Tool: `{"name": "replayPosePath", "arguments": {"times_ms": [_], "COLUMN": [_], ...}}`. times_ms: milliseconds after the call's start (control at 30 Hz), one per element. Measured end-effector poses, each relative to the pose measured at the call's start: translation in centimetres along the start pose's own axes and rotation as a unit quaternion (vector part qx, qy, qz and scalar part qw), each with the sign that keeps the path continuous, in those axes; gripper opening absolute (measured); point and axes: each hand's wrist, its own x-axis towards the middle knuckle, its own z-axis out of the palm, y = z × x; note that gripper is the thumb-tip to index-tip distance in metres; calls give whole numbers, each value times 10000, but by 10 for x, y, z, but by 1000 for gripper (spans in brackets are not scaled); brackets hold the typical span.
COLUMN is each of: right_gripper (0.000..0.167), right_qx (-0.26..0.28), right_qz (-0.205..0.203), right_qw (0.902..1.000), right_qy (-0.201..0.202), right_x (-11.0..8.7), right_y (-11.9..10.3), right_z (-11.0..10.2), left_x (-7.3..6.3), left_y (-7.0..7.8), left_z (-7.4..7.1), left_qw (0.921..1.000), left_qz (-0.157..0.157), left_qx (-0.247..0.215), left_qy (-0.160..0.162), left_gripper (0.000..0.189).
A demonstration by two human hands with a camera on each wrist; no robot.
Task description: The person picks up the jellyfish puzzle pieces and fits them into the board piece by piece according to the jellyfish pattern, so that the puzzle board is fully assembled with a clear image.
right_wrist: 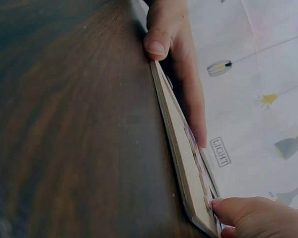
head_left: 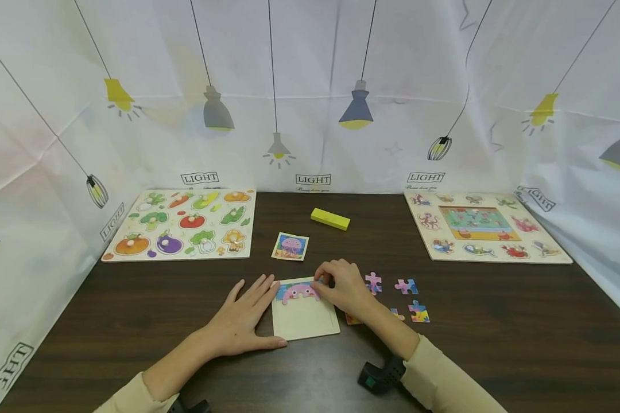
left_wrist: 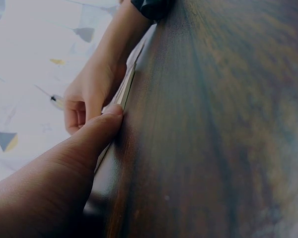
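Observation:
A small wooden puzzle tray (head_left: 306, 322) lies flat on the dark table, pieces of a pink sea-creature picture (head_left: 298, 291) filling its top row. Along the tray's left side rests my left hand (head_left: 244, 321), fingers extended, its thumb (left_wrist: 111, 115) touching the near left corner. At the top right corner my right hand (head_left: 347, 289) pinches a puzzle piece between thumb and curled fingers; they mostly hide it. Loose jigsaw pieces, among them a pink one (head_left: 374, 283), a pink-and-blue one (head_left: 406, 286) and a yellow-and-blue one (head_left: 419, 312), lie right of the tray, some partly behind my right forearm.
Beyond the tray lie a jellyfish picture card (head_left: 291, 247) and a yellow block (head_left: 330, 219). A vegetable puzzle board (head_left: 219, 253) stands at the back left, a sea-animal board (head_left: 418, 221) at the back right. A white printed cloth (head_left: 310, 51) hangs behind.

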Motion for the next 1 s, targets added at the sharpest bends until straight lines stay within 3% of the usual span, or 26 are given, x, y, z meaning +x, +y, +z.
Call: {"name": "replayPosePath", "arguments": {"times_ms": [467, 1000], "right_gripper": [8, 6], "right_qx": [-126, 27], "right_qz": [-61, -264], "right_qw": [9999, 9996], "right_qy": [29, 52], "right_x": [0, 3], "right_y": [0, -1], "right_z": [2, -15], "left_x": [-1, 0], "left_y": [-1, -1], "left_z": [0, 1], "left_qw": [9999, 9999], "left_qz": [-16, -53], "left_qx": [-18, -29], "left_qy": [-103, -94], "left_gripper": [102, 103]}}
